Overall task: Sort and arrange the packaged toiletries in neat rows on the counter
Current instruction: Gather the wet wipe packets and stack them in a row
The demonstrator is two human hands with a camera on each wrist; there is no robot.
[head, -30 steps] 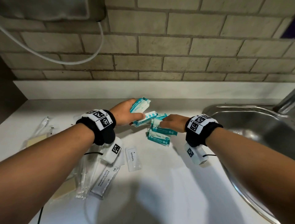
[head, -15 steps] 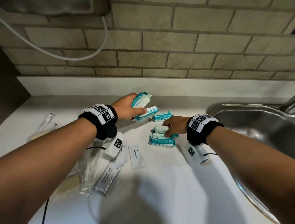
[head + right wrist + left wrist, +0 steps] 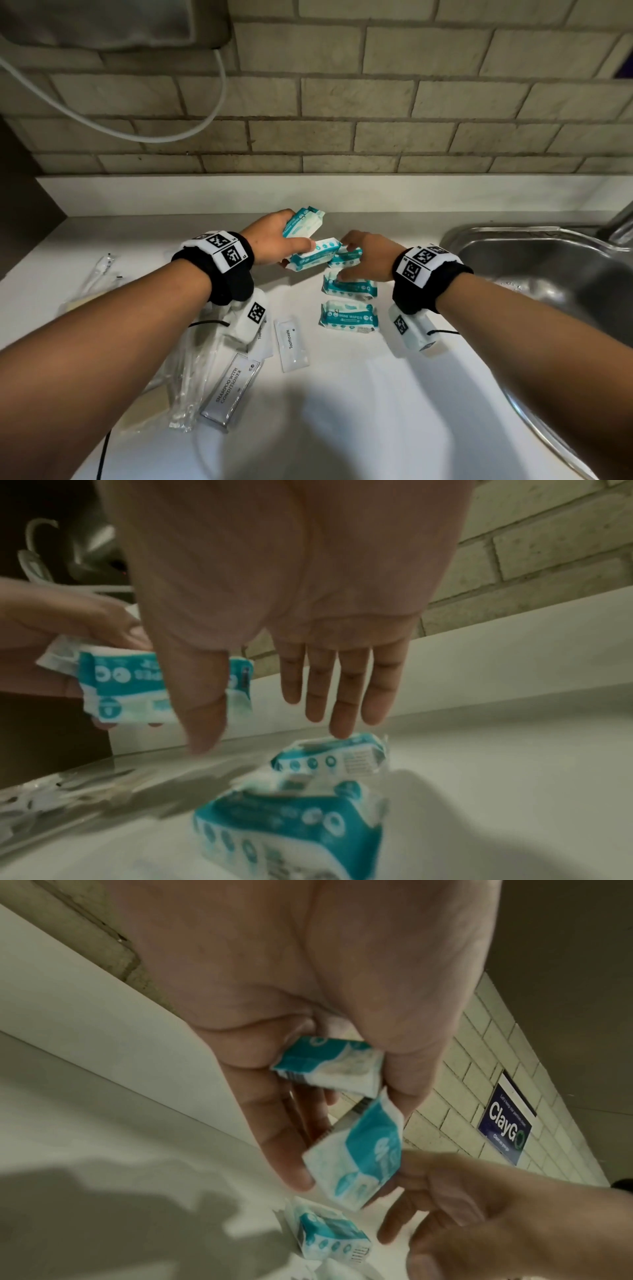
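Wipes column's partly done from where I sit: three mini wipes packs (image 3: 349,317) lie on the counter (image 3: 359,394). My left hand (image 3: 270,240) grips two more, right hand (image 3: 368,258) is spread flat, empty, reaching over. Toothpaste sachets (image 3: 291,341) and shampoo pack (image 3: 231,389) look unsorted.

The head view looks down at the counter (image 3: 342,394); each wrist view looks close along its palm, and all share the wipes packs (image 3: 349,317).

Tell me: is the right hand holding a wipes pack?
No. The right hand is open, fingers straight above the wipes pack on the counter.
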